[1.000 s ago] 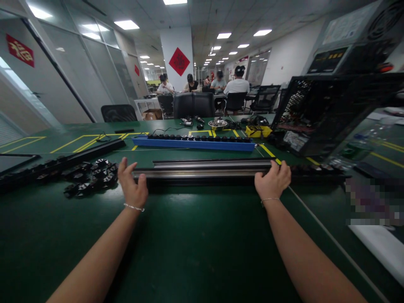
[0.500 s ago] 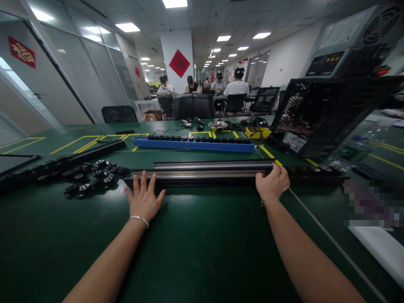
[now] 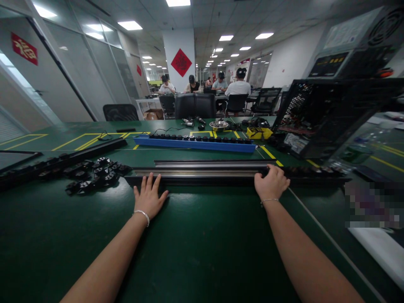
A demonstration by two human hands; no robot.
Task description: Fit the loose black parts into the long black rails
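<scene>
A long black metal channel lies crosswise before me, its inside shiny. My left hand is open, fingers spread, with the fingertips resting against the near wall at the channel's left end. Over the right end, my right hand is closed in a pinch. A small black piece shows at its fingertips; its exact kind is hard to make out. Directly behind lies a second metal rail. To the left sits a pile of small black parts with shiny faces.
Farther back lies a blue rail lined with small black parts. A metal bowl and a yellow box stand beyond it. An opened computer case rises on the right. Several people sit at a far table.
My left hand has shifted slightly to the right along the channel. The right hand stays at the right end, its fingers a little lower. The whole view has moved slightly.
</scene>
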